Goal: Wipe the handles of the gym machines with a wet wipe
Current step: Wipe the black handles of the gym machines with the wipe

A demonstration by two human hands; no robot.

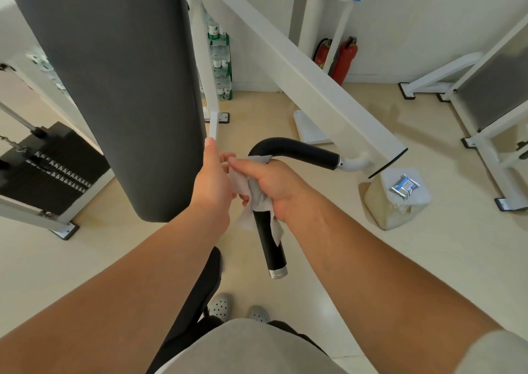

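1. The black bent handle (300, 149) projected from the white frame arm (314, 88) of the machine, and its free end pointed down toward the person.
2. The wet wipe (238, 179) was wrapped round the downward section of the handle, just below the bend. Loose corners hung out on both sides.
3. The right hand (277, 185) gripped the wet wipe, with its fingers curled round the wrapped handle and its thumb laid along the top.
4. The left hand (213, 179) lay against the loose left edge of the wipe, with its thumb raised clear. Whether its fingers pinched the wipe could not be told.
5. A grey upright pad (114, 88) stood just left of the hands.
6. A wipe packet (405, 186) lay on a white container (383, 216) on the floor, right of the handle.
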